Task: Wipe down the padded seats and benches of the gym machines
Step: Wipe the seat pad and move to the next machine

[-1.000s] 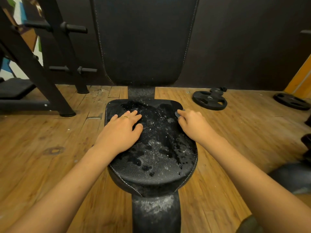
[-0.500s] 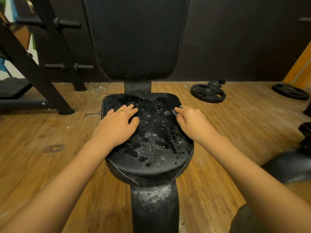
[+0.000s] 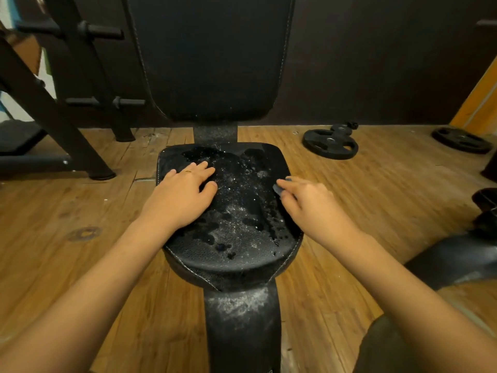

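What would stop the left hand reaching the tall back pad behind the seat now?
Nothing visible, so probably yes, with a forward stretch. The left hand lies flat and empty on the wet seat, and nothing stands between its fingertips and the back pad. The right hand pinches a small bluish thing.

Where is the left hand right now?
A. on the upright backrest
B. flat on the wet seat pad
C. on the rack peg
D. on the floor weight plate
B: the left hand lies flat, fingers spread, on the wet seat pad; the right hand pinches a small blue-grey piece at its right edge.
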Demonstrator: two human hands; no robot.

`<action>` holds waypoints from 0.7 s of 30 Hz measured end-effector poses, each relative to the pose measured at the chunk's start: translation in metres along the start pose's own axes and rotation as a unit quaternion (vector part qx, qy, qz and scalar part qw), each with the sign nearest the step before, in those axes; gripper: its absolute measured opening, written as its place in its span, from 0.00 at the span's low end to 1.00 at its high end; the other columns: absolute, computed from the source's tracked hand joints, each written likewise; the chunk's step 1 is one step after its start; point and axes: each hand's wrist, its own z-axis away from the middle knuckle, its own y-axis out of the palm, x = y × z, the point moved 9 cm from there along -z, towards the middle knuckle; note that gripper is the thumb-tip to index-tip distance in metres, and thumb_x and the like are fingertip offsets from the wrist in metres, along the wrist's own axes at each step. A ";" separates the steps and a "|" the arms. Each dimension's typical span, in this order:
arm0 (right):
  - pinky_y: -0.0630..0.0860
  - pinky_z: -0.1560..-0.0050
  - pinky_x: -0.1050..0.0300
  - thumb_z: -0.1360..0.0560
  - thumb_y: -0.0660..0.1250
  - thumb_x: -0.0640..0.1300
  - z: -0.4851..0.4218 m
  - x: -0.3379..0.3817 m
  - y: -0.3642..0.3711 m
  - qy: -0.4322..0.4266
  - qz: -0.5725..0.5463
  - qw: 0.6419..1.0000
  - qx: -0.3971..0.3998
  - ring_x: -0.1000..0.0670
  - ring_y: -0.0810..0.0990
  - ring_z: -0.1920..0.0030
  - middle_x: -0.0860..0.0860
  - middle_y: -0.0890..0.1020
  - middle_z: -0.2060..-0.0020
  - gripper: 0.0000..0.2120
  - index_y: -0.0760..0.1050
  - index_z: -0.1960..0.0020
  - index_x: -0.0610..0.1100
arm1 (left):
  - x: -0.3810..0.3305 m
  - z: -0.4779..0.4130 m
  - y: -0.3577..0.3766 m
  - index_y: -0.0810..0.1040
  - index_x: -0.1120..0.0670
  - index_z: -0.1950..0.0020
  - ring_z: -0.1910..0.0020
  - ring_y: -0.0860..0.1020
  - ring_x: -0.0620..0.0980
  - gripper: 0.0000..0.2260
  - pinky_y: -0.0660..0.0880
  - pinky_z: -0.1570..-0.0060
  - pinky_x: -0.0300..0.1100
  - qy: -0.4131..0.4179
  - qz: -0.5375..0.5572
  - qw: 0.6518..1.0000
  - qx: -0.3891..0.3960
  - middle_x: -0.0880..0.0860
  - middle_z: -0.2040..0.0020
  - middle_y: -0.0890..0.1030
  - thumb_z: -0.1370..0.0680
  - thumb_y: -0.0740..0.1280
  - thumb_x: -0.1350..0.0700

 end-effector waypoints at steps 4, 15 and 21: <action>0.69 0.35 0.52 0.15 0.53 0.48 0.033 0.013 -0.006 -0.016 0.043 0.998 0.031 0.49 0.68 0.27 0.50 0.69 0.26 0.20 0.67 0.25 0.50 | 0.001 0.000 0.000 0.62 0.47 0.21 0.21 0.55 0.46 0.23 0.49 0.23 0.49 0.003 0.000 1.000 -0.001 0.45 0.20 0.59 0.16 0.54 0.45; 0.82 0.45 0.44 0.22 0.64 0.47 0.096 0.055 0.000 -0.245 0.061 0.968 -0.006 0.45 0.77 0.33 0.45 0.78 0.34 0.19 0.77 0.33 0.44 | 0.001 -0.001 0.001 0.63 0.48 0.21 0.21 0.55 0.46 0.23 0.49 0.23 0.49 0.004 0.001 1.000 -0.005 0.46 0.20 0.59 0.16 0.54 0.45; 0.72 0.31 0.48 0.27 0.74 0.41 0.106 0.133 0.028 -0.347 0.040 0.937 -0.013 0.42 0.73 0.30 0.42 0.76 0.32 0.25 0.74 0.31 0.42 | -0.001 0.000 -0.001 0.63 0.47 0.21 0.21 0.55 0.46 0.23 0.50 0.23 0.50 0.004 -0.003 1.000 -0.005 0.46 0.20 0.59 0.16 0.55 0.45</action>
